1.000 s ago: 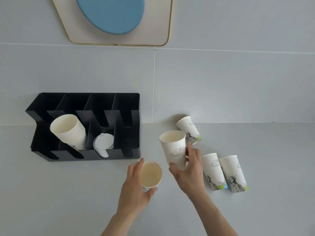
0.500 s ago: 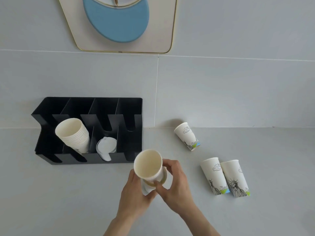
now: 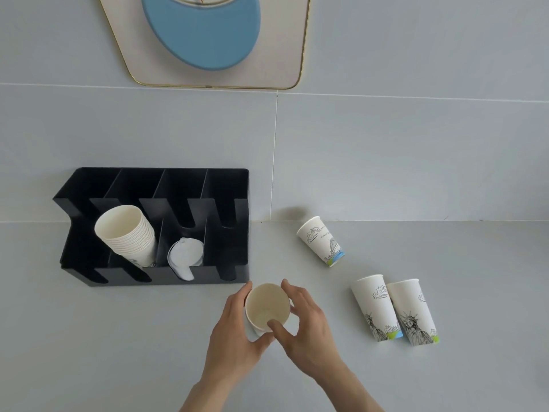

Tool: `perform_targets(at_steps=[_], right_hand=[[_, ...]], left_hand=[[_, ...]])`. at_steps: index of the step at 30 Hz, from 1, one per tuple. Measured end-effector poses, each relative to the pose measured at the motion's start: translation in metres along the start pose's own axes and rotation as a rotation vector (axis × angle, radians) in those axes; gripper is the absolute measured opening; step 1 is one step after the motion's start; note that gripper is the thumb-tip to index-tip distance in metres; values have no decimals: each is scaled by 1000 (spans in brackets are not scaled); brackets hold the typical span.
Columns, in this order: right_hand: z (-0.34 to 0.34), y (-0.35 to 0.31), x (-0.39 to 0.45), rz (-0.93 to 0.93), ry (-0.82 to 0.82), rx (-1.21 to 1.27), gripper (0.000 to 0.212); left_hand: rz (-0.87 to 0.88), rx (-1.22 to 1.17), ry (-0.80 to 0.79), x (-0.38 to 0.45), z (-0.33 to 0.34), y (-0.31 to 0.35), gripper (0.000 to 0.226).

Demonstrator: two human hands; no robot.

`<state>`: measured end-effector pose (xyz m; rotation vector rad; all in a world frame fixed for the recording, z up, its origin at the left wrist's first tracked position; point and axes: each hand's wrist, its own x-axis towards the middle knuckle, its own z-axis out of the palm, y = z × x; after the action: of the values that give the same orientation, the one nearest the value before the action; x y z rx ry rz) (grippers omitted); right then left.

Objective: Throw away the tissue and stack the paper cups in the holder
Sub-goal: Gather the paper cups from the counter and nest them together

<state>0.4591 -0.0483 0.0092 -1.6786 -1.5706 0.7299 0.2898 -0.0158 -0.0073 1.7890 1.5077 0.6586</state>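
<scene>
Both my hands hold a nested pair of paper cups [image 3: 267, 306] just in front of the black holder's [image 3: 228, 185] right end, the open mouth facing me. My left hand [image 3: 234, 337] wraps the cups from the left and below. My right hand [image 3: 306, 325] curls round the rim from the right, thumb on the near edge. A stack of white cups [image 3: 126, 233] lies in the holder's second slot. Three printed cups lie on the counter to the right: one far [image 3: 322, 242] and two side by side [image 3: 377, 307] [image 3: 413, 310]. No tissue is in view.
A white lid-like piece [image 3: 185, 257] sits in the holder's third slot; the fourth slot [image 3: 227, 233] looks empty. The grey counter [image 3: 89, 337] meets a tiled wall behind, where a gold-edged panel with a blue disc [image 3: 205, 34] hangs.
My right hand brought its cup over and pushed it down into the cup in my left hand. The two cups now sit fully nested, held by both hands.
</scene>
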Motion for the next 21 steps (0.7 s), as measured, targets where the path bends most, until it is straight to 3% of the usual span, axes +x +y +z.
perform_targets(at_steps=[7, 10, 12, 16, 21], right_hand=[[-6, 11, 1, 79, -6, -11, 59], [-25, 26, 5, 162, 146, 15, 47], [-44, 42, 10, 223, 277, -97, 45], [-86, 75, 19, 370, 389, -378, 50], [-107, 107, 25, 544, 231, -518, 76]], left_hand=[[24, 6, -16, 0, -1, -1, 101], [33, 1, -17, 1, -2, -3, 99], [37, -5, -22, 2, -3, -5, 97], [44, -14, -24, 2, -2, -10, 96], [37, -25, -33, 2, -1, -11, 97]])
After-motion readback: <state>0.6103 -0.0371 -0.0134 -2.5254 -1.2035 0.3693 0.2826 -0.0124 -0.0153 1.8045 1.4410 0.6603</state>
